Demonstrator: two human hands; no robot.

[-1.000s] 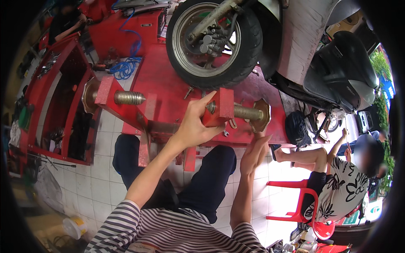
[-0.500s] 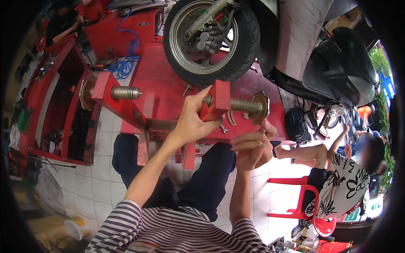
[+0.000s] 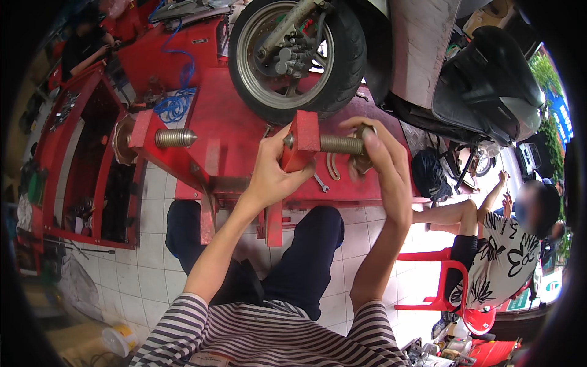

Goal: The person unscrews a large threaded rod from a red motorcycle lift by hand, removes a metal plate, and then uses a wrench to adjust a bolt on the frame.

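Note:
In the centre of the head view a red metal block (image 3: 304,140) carries a threaded bolt (image 3: 339,144) with a wide brass-coloured metal knob (image 3: 362,160). My left hand (image 3: 278,168) is closed round the block's left side. My right hand (image 3: 385,165) has its fingers curled over the knob, partly hiding it. A matching bolt (image 3: 172,137) passes through the left red arm (image 3: 180,165). An open-ended wrench (image 3: 321,183) and a curved metal piece (image 3: 332,166) lie on the red platform (image 3: 226,113) behind the block.
A scooter's front wheel (image 3: 293,92) stands behind. A red cabinet (image 3: 73,153) and coiled blue hose (image 3: 174,107) are at left; a black bag (image 3: 428,174) is at right. A person (image 3: 498,257) sits on a red chair (image 3: 434,303); another person (image 3: 79,46) is at upper left.
My right hand has risen from below the knob and now has its fingers wrapped over it. My left hand stays on the block.

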